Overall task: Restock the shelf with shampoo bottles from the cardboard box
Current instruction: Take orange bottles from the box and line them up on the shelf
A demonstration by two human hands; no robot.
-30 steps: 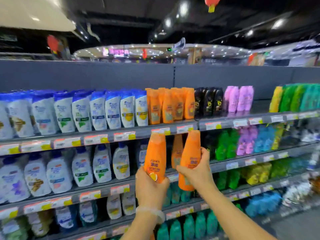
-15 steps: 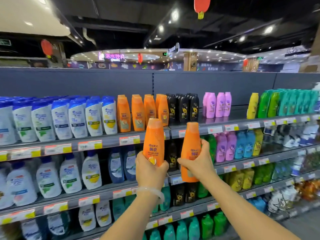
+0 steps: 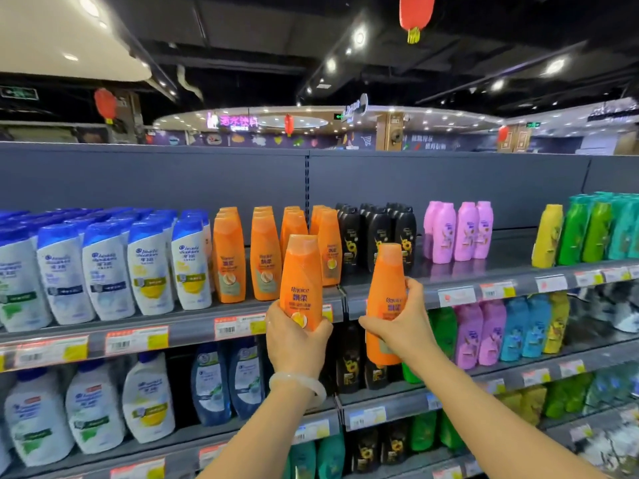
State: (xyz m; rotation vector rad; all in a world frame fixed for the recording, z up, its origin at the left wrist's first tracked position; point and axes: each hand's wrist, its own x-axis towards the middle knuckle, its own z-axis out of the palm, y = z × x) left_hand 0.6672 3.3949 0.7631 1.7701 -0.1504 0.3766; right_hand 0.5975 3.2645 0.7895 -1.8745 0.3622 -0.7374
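1. My left hand (image 3: 295, 344) grips one orange bottle (image 3: 300, 281) round its lower end, cap up, in front of the front edge of the top shelf (image 3: 193, 326); a pale bangle (image 3: 300, 383) sits on that wrist.
2. My right hand (image 3: 403, 326) is curled round a second orange bottle (image 3: 386, 299) at its middle, also upright, just right of the first and a little lower; the two bottles are apart.
3. On the top shelf behind them stand four columns of orange shampoo (image 3: 264, 261); how deep each column runs I cannot tell.
4. Left of these are blue-capped white bottles (image 3: 148, 267), five across the front; right of them black bottles (image 3: 377, 236), then four pink bottles (image 3: 456, 233).
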